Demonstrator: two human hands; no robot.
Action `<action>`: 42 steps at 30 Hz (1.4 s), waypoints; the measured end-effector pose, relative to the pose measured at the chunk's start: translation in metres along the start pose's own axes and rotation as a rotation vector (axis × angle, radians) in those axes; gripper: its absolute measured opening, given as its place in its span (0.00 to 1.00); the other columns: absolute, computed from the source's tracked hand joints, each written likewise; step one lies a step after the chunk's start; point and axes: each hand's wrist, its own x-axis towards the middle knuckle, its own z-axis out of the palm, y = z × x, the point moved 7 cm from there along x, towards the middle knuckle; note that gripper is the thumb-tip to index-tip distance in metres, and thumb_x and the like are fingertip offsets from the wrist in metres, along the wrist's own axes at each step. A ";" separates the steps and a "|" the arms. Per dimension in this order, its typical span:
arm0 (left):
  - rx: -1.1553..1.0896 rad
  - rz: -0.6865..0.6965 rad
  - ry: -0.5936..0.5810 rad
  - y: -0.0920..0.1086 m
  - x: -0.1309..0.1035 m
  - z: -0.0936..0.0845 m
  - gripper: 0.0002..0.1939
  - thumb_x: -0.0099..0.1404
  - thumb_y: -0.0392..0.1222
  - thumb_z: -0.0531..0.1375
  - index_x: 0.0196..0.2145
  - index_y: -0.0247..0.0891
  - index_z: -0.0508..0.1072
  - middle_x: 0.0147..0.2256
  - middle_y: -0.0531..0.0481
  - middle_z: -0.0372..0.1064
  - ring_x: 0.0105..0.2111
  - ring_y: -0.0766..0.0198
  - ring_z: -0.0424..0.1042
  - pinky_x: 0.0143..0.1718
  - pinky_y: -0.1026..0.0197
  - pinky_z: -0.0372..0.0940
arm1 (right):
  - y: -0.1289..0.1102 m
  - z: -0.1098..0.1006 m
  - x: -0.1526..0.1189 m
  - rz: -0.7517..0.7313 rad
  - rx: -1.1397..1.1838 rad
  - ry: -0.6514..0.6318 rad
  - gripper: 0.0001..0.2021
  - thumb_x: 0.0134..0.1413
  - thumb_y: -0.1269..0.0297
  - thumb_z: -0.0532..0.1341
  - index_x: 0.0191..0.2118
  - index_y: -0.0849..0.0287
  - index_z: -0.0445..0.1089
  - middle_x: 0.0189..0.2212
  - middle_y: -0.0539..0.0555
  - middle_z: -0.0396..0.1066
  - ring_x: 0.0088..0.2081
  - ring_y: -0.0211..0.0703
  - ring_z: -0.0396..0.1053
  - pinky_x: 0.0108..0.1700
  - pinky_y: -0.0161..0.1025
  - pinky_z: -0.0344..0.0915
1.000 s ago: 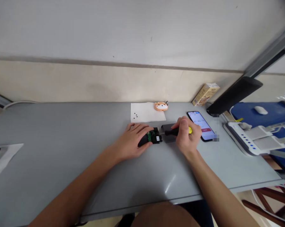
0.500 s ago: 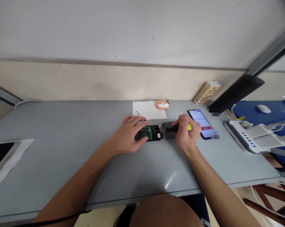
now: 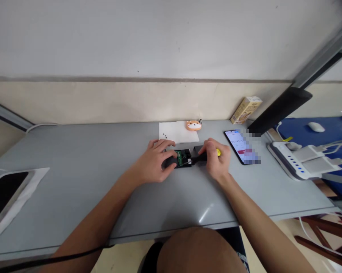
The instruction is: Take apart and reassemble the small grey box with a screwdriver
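The left hand point(image 3: 158, 163), half curled, had thumb and fingers about one end of the device point(image 3: 178, 162), which lay on the surface point(image 3: 171, 201); the right hand point(image 3: 218, 158) was closed around the screwdriver point(image 3: 200, 156), its shaft slanting low over the green board point(image 3: 182, 156). Too much push at that slant could have skidded the tip and scratched the board; a slack left hold might have let the device slide.
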 end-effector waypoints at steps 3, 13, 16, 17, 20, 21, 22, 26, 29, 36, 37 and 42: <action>-0.027 -0.001 -0.008 0.003 0.001 0.002 0.07 0.66 0.40 0.60 0.40 0.42 0.78 0.57 0.43 0.67 0.58 0.48 0.66 0.63 0.40 0.54 | -0.003 0.005 -0.002 -0.016 -0.018 -0.046 0.25 0.70 0.57 0.50 0.21 0.58 0.68 0.18 0.48 0.61 0.22 0.36 0.57 0.28 0.37 0.55; -0.027 0.012 -0.007 0.005 0.002 0.005 0.06 0.68 0.40 0.61 0.40 0.42 0.78 0.56 0.43 0.67 0.59 0.50 0.66 0.63 0.42 0.55 | 0.007 -0.006 0.002 0.111 0.070 0.113 0.25 0.69 0.56 0.49 0.21 0.57 0.67 0.21 0.49 0.64 0.25 0.38 0.60 0.30 0.38 0.56; -0.026 0.016 0.008 0.003 0.004 0.008 0.09 0.72 0.40 0.58 0.38 0.42 0.79 0.52 0.45 0.69 0.56 0.54 0.67 0.61 0.44 0.56 | 0.012 -0.010 0.004 0.168 0.064 0.159 0.24 0.68 0.57 0.49 0.21 0.57 0.66 0.21 0.49 0.64 0.26 0.38 0.61 0.31 0.37 0.58; -0.027 0.012 0.018 0.001 0.004 0.008 0.10 0.73 0.40 0.57 0.37 0.42 0.79 0.52 0.45 0.69 0.55 0.54 0.68 0.61 0.44 0.57 | 0.014 -0.010 0.005 0.194 0.075 0.170 0.23 0.68 0.57 0.49 0.22 0.57 0.66 0.22 0.49 0.64 0.27 0.38 0.62 0.31 0.37 0.58; -0.023 -0.012 0.067 -0.006 0.004 0.007 0.12 0.74 0.41 0.57 0.38 0.43 0.81 0.52 0.45 0.70 0.55 0.55 0.67 0.60 0.45 0.57 | 0.025 -0.012 0.005 0.291 0.131 0.209 0.22 0.67 0.55 0.50 0.23 0.57 0.66 0.22 0.48 0.64 0.27 0.38 0.62 0.30 0.36 0.59; -0.017 -0.021 0.088 -0.008 0.003 0.006 0.12 0.74 0.41 0.56 0.39 0.43 0.81 0.51 0.45 0.70 0.54 0.55 0.67 0.60 0.45 0.57 | 0.029 -0.014 0.005 0.326 0.144 0.232 0.22 0.66 0.55 0.50 0.23 0.57 0.66 0.23 0.48 0.64 0.26 0.38 0.61 0.29 0.36 0.59; -0.008 -0.033 0.105 -0.011 0.004 0.005 0.13 0.75 0.41 0.56 0.39 0.43 0.81 0.51 0.46 0.70 0.54 0.55 0.67 0.60 0.46 0.57 | 0.034 -0.016 0.005 0.360 0.152 0.262 0.22 0.66 0.54 0.50 0.23 0.57 0.67 0.23 0.48 0.64 0.26 0.38 0.61 0.27 0.36 0.58; 0.047 -0.098 0.104 -0.025 0.016 0.001 0.15 0.76 0.42 0.54 0.41 0.43 0.81 0.47 0.46 0.71 0.52 0.56 0.69 0.57 0.46 0.56 | 0.054 -0.028 0.005 0.540 0.182 0.416 0.23 0.64 0.49 0.51 0.24 0.57 0.68 0.21 0.48 0.60 0.22 0.38 0.58 0.22 0.36 0.55; 0.078 -0.082 0.052 -0.033 0.043 0.001 0.14 0.75 0.43 0.54 0.40 0.43 0.81 0.46 0.46 0.71 0.51 0.55 0.69 0.57 0.46 0.55 | 0.066 -0.037 0.005 0.633 0.213 0.524 0.21 0.61 0.49 0.52 0.24 0.57 0.68 0.22 0.47 0.60 0.22 0.38 0.59 0.21 0.35 0.57; 0.138 -0.035 -0.066 -0.049 0.109 0.017 0.14 0.74 0.45 0.56 0.40 0.41 0.81 0.45 0.44 0.70 0.50 0.53 0.67 0.55 0.48 0.56 | 0.077 -0.043 0.007 0.662 0.247 0.570 0.18 0.59 0.52 0.52 0.25 0.57 0.68 0.22 0.48 0.62 0.23 0.39 0.60 0.23 0.37 0.62; 0.136 -0.022 -0.070 -0.049 0.112 0.019 0.14 0.74 0.45 0.56 0.41 0.41 0.81 0.46 0.44 0.70 0.50 0.53 0.67 0.55 0.48 0.56 | 0.077 -0.043 0.007 0.654 0.243 0.570 0.18 0.59 0.51 0.52 0.25 0.57 0.68 0.21 0.48 0.62 0.23 0.40 0.60 0.24 0.38 0.62; 0.100 0.005 -0.092 -0.050 0.109 0.029 0.17 0.75 0.48 0.54 0.40 0.41 0.81 0.46 0.44 0.70 0.51 0.53 0.67 0.57 0.47 0.56 | 0.081 -0.045 0.009 0.617 0.233 0.577 0.19 0.59 0.51 0.52 0.24 0.57 0.67 0.22 0.49 0.64 0.25 0.41 0.63 0.28 0.38 0.63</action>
